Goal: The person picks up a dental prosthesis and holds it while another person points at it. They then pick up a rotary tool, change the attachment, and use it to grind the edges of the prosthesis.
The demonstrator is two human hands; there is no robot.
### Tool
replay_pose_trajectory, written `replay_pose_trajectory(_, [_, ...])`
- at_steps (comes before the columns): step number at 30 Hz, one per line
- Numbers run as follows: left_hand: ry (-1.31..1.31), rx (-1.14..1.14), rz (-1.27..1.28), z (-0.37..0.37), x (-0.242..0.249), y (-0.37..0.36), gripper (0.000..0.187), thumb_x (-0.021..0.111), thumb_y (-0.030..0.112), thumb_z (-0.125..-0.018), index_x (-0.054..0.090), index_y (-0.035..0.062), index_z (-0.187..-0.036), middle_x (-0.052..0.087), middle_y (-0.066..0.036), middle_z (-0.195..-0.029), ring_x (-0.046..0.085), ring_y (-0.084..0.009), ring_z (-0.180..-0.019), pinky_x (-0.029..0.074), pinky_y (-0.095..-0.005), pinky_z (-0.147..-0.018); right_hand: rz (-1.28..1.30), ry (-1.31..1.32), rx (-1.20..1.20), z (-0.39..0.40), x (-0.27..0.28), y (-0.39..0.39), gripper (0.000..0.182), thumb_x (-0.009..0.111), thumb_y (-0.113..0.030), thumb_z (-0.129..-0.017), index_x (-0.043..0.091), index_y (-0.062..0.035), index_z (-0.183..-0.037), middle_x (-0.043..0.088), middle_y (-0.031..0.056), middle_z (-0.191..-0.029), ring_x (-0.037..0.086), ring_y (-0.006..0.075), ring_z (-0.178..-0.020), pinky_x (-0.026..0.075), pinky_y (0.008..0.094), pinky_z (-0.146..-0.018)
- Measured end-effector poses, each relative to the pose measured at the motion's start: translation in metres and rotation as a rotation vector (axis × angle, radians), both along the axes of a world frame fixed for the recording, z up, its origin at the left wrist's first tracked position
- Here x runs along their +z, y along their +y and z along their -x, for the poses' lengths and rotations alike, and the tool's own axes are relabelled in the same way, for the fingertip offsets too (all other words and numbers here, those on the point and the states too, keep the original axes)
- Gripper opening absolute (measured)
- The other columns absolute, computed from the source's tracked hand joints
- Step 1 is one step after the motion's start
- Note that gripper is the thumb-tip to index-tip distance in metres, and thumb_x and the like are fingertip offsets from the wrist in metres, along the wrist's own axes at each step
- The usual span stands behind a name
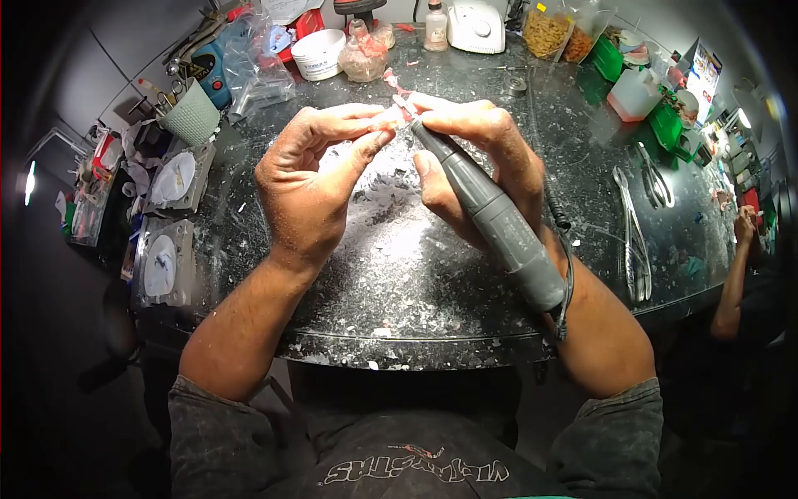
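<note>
Near the top middle of the head view, my left hand [312, 170] pinches a small pink and white piece [392, 119] between thumb and fingers. My right hand [490, 158] is wrapped round a black rotary handpiece [499, 220], whose front end points up and left at the piece. The fingertips of both hands nearly meet there. The tool's tip and the piece's exact shape are partly hidden by fingers and glare. A cable runs from the rear of the handpiece beside my right forearm. Pale dust and shavings lie below my hands on the dark worktop [399, 308].
A white tub [319, 55], a glass burner [363, 54], a small bottle [435, 27] and a white device [476, 27] stand behind. At left are a tool cup [189, 112] and plaster models [173, 179]. Metal pliers [633, 237] lie right, and a co-worker's arm [733, 279] shows beyond.
</note>
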State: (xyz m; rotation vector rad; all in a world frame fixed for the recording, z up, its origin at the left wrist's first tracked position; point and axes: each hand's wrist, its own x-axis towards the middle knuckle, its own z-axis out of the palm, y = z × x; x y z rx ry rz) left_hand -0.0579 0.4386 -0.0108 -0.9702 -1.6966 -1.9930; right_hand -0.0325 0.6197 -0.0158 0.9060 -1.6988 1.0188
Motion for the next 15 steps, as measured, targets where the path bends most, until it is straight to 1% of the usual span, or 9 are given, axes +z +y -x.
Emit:
replay_pose_trajectory(1, [-0.003,-0.003,-0.004,-0.0006,0.0011,0.0000,0.012,0.070,-0.008,-0.085,0.064,-0.0031,-0.094,0.070,-0.015,-0.101,0.069,-0.0173,-0.093,0.057,-0.0290,-0.087,-0.038,0.002,-0.003,-0.0008,0.0006,0.0002,0.037,0.070,0.006,-0.075,0.058,0.0028,-0.111,0.066,0.0230,-0.110,0.068,0.0253,-0.098,0.055,0.0337,-0.084])
replay_pose_trajectory(2, [-0.003,-0.002,-0.003,-0.0019,0.0032,-0.0012,0.012,0.070,-0.008,-0.085,0.064,-0.0031,-0.094,0.070,-0.015,-0.101,0.069,-0.0173,-0.093,0.057,-0.0290,-0.087,-0.037,0.001,-0.002,-0.0016,0.0011,-0.0002,0.037,0.070,0.006,-0.075,0.058,0.0028,-0.111,0.066,0.0230,-0.110,0.068,0.0253,-0.098,0.055,0.0337,-0.084])
replay_pose_trajectory(4, [0.010,0.083,0.125,-0.0053,0.0077,-0.0039,0.010,0.070,-0.007,-0.085,0.064,-0.0039,-0.093,0.071,-0.015,-0.098,0.070,-0.0179,-0.091,0.057,-0.0286,-0.085,-0.055,-0.007,0.024,-0.0032,0.0017,-0.0012,0.038,0.070,0.006,-0.075,0.058,0.0026,-0.112,0.067,0.0224,-0.110,0.068,0.0247,-0.098,0.055,0.0336,-0.084])
replay_pose_trajectory(5, [0.009,0.082,0.125,-0.0068,0.0082,-0.0037,0.010,0.070,-0.007,-0.085,0.064,-0.0039,-0.093,0.071,-0.015,-0.098,0.070,-0.0179,-0.091,0.057,-0.0286,-0.085,-0.055,-0.007,0.023,-0.0029,0.0010,-0.0017,0.038,0.070,0.006,-0.075,0.058,0.0026,-0.112,0.067,0.0224,-0.110,0.068,0.0247,-0.098,0.055,0.0336,-0.084])
replay_pose_trajectory(7, [-0.121,-0.001,0.037,-0.0093,0.0085,-0.0029,0.011,0.071,-0.005,-0.085,0.068,-0.0029,-0.095,0.071,-0.012,-0.099,0.068,-0.0150,-0.094,0.053,-0.0274,-0.088,-0.013,-0.006,0.006,-0.0013,-0.0007,-0.0037,0.039,0.070,0.006,-0.075,0.058,0.0027,-0.112,0.066,0.0208,-0.109,0.067,0.0242,-0.097,0.055,0.0332,-0.084])
replay_pose_trajectory(8, [-0.121,-0.001,0.035,-0.0101,0.0082,-0.0029,0.011,0.071,-0.005,-0.085,0.068,-0.0029,-0.095,0.071,-0.012,-0.099,0.068,-0.0150,-0.094,0.053,-0.0274,-0.088,-0.015,-0.006,0.006,-0.0010,-0.0007,-0.0054,0.039,0.070,0.006,-0.075,0.058,0.0027,-0.112,0.066,0.0208,-0.109,0.067,0.0242,-0.097,0.055,0.0332,-0.084])
replay_pose_trajectory(10, [-0.100,0.059,0.076,-0.0105,0.0081,-0.0037,0.011,0.072,-0.004,-0.084,0.068,-0.0029,-0.094,0.071,-0.011,-0.097,0.067,-0.0143,-0.091,0.052,-0.0268,-0.087,0.043,0.015,0.036,-0.0003,-0.0002,-0.0086,0.037,0.076,0.001,-0.073,0.062,-0.0007,-0.106,0.067,0.0153,-0.097,0.070,0.0290,-0.091,0.057,0.0348,-0.080])
replay_pose_trajectory(14, [-0.084,0.089,0.131,-0.0103,0.0081,-0.0052,0.012,0.073,-0.004,-0.083,0.069,-0.0029,-0.094,0.071,-0.010,-0.095,0.067,-0.0138,-0.090,0.052,-0.0262,-0.085,0.069,-0.024,0.008,-0.0024,-0.0006,-0.0088,0.036,0.076,0.001,-0.073,0.062,-0.0005,-0.106,0.067,0.0152,-0.097,0.070,0.0292,-0.091,0.057,0.0350,-0.080])
replay_pose_trajectory(15, [-0.078,0.101,0.145,-0.0102,0.0077,-0.0058,0.013,0.073,-0.004,-0.083,0.069,-0.0029,-0.095,0.071,-0.010,-0.095,0.067,-0.0138,-0.090,0.052,-0.0262,-0.086,0.027,-0.013,0.027,-0.0027,-0.0007,-0.0076,0.037,0.073,0.005,-0.074,0.060,0.0012,-0.109,0.066,0.0157,-0.100,0.068,0.0259,-0.093,0.056,0.0334,-0.081])
